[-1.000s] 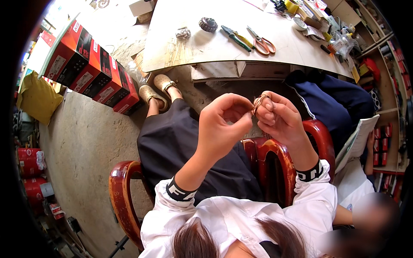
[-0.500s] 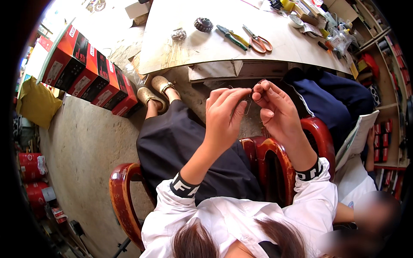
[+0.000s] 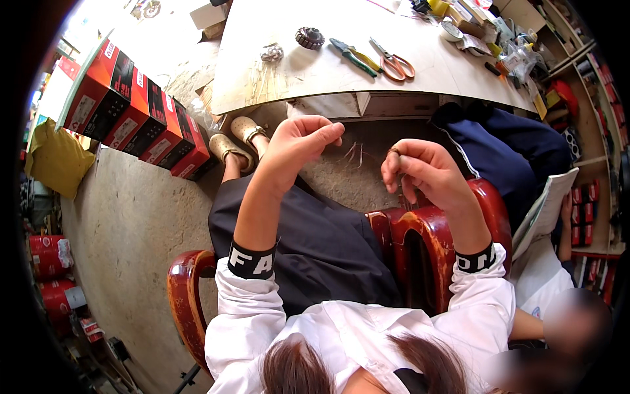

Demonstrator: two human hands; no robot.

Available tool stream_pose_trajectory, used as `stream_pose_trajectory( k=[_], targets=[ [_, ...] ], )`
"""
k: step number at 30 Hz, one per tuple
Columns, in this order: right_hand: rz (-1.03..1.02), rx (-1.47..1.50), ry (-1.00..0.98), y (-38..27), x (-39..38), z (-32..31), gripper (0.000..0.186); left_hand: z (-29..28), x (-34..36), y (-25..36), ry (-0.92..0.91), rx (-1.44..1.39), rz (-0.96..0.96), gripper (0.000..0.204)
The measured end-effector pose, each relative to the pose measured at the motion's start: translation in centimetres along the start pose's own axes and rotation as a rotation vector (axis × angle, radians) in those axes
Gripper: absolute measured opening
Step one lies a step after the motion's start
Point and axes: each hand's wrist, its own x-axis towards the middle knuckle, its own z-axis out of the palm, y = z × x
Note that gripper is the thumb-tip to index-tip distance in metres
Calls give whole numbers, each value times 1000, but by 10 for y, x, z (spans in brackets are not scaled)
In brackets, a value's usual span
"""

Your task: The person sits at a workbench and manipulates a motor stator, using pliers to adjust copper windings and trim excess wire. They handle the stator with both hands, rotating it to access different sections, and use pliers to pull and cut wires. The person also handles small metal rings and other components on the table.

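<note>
My left hand (image 3: 305, 139) is raised above my dark skirt, thumb and fingers pinched together; whatever is between them is too small to make out. To its right, over a red wooden chair arm, my right hand (image 3: 426, 169) is also closed in a pinch. A small dark, thin curved piece (image 3: 394, 151) shows at its fingertips, too fine to name. Fine pale strands (image 3: 355, 154) appear between the hands, against the floor; I cannot tell whether either hand holds them. Both hands are apart from the table.
On the white table (image 3: 262, 85) lie green-and-yellow pliers (image 3: 356, 58), orange-handled scissors (image 3: 394, 62), a dark notched round part (image 3: 310, 38) and a small greyish bundle (image 3: 272, 52). Red-and-black boxes (image 3: 131, 108) stand at left. Another person in navy trousers (image 3: 512, 144) sits at right.
My hands, close together before, have drawn apart. The left moved left and turned, its fingers curling in; the right moved slightly down and right.
</note>
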Motion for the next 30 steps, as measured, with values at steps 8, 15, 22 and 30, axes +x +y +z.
stream_pose_trajectory(
  k=[8,15,22,30],
  targets=[
    [24,-492,220,19,14,16,22,27,-9,9,-58,220,340,22],
    [-63,-94,323,17,15,2,27,52,-26,-15,-94,371,330,28],
    [-66,185,269,12,13,5,31,52,-20,-38,34,307,358,25],
    [-67,213,289,15,13,5,30,69,-14,-57,57,324,354,25]
  ],
)
